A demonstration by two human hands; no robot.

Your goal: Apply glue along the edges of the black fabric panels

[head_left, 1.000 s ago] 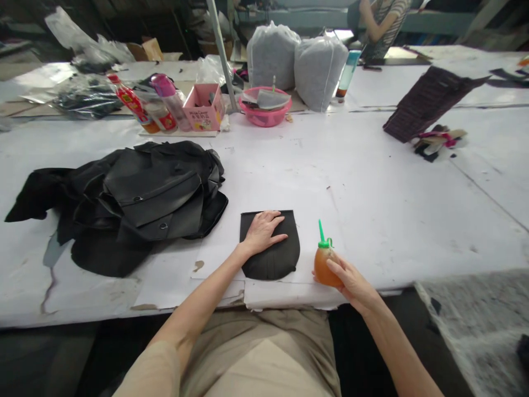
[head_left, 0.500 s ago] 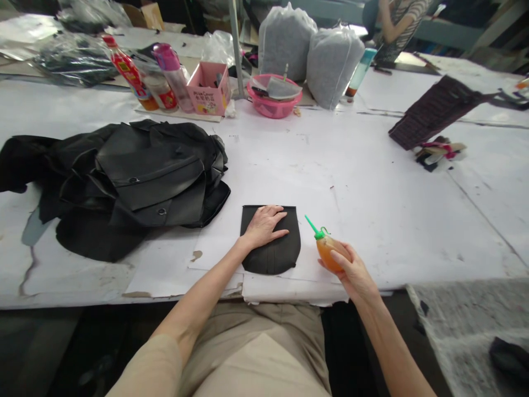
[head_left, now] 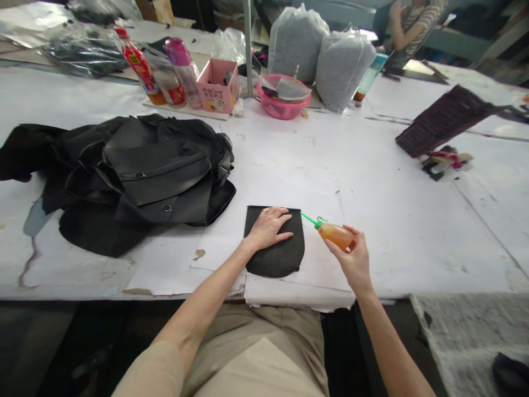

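left hand [head_left: 268, 227] flat, fingers a bit spread, on black round-bottomed flat piece [head_left: 276, 256] at near edge of white paper-topped table [head_left: 351, 165]. right hand [head_left: 353, 256] grips orange squeezy bottle [head_left: 335, 236], tilted, green tip by piece's top right corner. beyond, left: black floppy pile [head_left: 157, 165].

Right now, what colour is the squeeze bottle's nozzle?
Bright green nozzle, shown best in the head view.

**Covered and Cropped**

The left hand [head_left: 269, 229] hides part of the black panel [head_left: 276, 260]; fingers cover part of the orange bottle [head_left: 335, 236]. Left on the desk [head_left: 372, 187], the black pile [head_left: 161, 165] is cropped. The person [head_left: 413, 30] is cut off above.
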